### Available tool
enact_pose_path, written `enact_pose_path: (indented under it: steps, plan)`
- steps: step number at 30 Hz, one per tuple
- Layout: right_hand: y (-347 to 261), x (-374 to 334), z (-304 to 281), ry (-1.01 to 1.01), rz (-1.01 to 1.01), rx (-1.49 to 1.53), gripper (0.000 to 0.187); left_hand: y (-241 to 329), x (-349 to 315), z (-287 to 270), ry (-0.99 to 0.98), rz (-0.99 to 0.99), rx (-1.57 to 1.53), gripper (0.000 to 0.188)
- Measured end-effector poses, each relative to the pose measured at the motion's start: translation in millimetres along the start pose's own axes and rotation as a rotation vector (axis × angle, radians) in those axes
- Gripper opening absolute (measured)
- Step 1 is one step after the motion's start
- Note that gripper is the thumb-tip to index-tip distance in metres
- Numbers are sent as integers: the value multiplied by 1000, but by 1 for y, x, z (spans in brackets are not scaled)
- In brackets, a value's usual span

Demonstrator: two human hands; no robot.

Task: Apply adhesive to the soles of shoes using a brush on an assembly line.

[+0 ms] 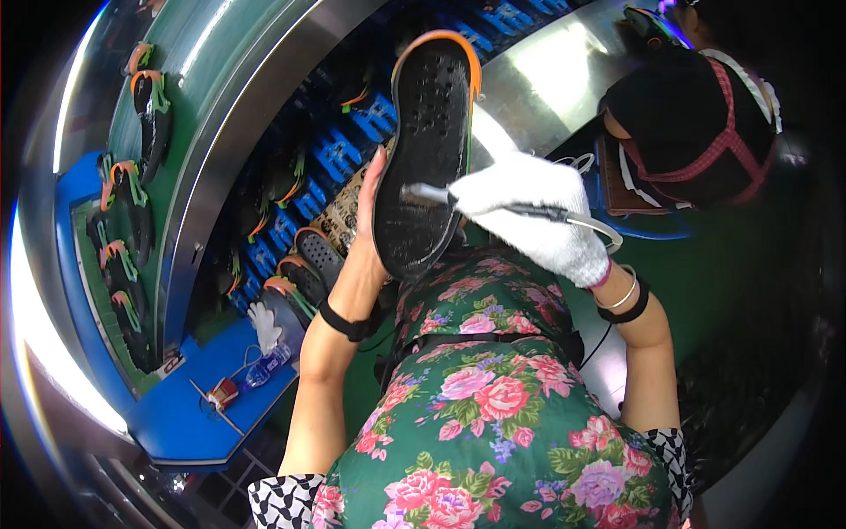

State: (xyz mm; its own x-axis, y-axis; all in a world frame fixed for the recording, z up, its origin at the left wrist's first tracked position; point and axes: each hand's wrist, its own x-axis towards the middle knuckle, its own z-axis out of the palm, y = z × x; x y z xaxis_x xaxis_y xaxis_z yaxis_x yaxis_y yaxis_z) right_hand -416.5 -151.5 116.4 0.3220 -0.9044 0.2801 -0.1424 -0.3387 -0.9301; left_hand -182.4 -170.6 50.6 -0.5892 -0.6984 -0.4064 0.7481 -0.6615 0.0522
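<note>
A black shoe sole (432, 145) with an orange rim at its far end and small holes is held up, inner face toward me. My bare left hand (368, 212) grips it from the left side, and most of its fingers are hidden behind the sole. A white knit glove covers my right hand (533, 212), which is closed around a brush (425, 193) with a pale tube running back past the wrist. The bristles touch the middle of the sole, where the surface below looks wet and shiny.
At left, a curved green conveyor (189, 97) carries several soles (152, 119). Blue racks (335, 157) with more soles stand behind my left hand. A blue shelf (189, 423) bears a bottle (267, 365) and a white glove (264, 326). Another person (687, 132) is at upper right.
</note>
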Motion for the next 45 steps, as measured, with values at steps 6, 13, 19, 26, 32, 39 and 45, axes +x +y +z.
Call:
enact_pose_path:
  steps: [6,13,19,26,32,39,45]
  plan:
    - [14,48,-40,198,-386,-362,22,-11,-4,-10,-75,-156,15,73]
    - [-19,3,11,-48,-361,-368,25,7,7,-11,115,-16,-126,78]
    - [-35,6,-15,-80,241,678,13,21,-6,4,-113,71,1,93]
    - [-30,-10,-46,382,296,937,14,66,-32,95,-636,95,223,129]
    - [10,-13,-32,482,502,832,7,167,16,153,-662,342,187,109]
    - [41,-19,-22,489,468,790,12,234,51,130,-415,493,-317,94]
    - [47,-21,-29,457,491,685,10,213,75,158,-370,703,-305,104]
